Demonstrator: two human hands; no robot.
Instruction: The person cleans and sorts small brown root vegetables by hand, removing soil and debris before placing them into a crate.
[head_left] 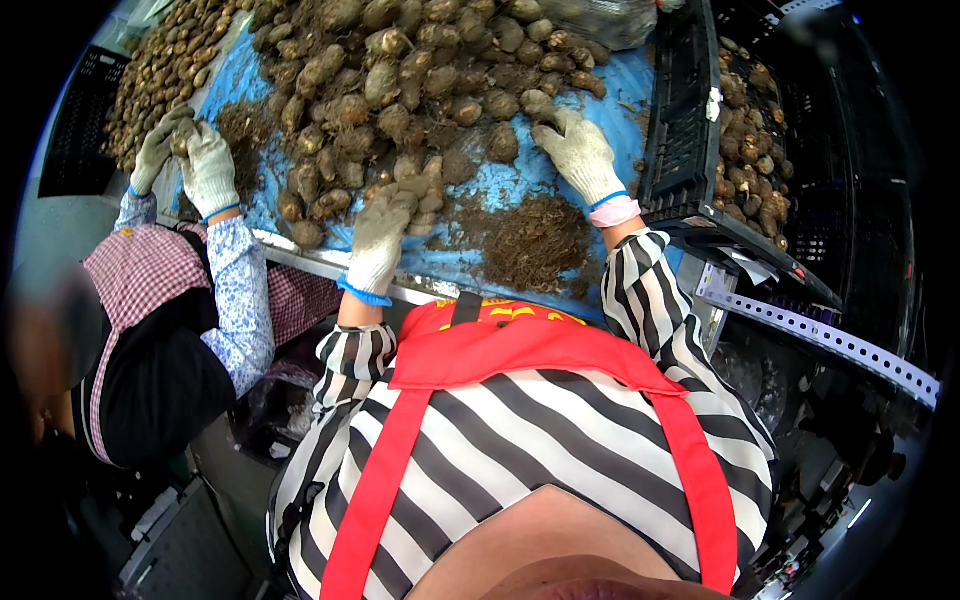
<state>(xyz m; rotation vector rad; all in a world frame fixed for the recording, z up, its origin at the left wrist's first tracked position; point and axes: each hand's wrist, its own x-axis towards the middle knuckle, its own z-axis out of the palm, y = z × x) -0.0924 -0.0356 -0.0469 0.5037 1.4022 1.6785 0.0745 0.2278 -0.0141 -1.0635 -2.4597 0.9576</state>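
A large heap of brown, hairy taro corms [382, 85] covers the blue sheet [500, 178] on the table before me. My left hand [378, 240], in a soiled white knit glove, is closed over taro at the heap's near edge. Its fingertips are dark with dirt and partly merge with the corms [432, 185] beside them. My right hand [582, 155], gloved and with a pink band at the wrist, reaches to the heap's right edge. Its thumb and fingers close on a small taro [537, 103]. Between my hands lies a mound of loose root fibres and soil [535, 240].
At left, a co-worker's gloved hands [205, 165] hold a taro near a second heap [180, 60]. A black crate [685, 120] stands on edge at right, with more taro [750, 150] beyond it. A perforated white metal bar [820, 335] runs at lower right.
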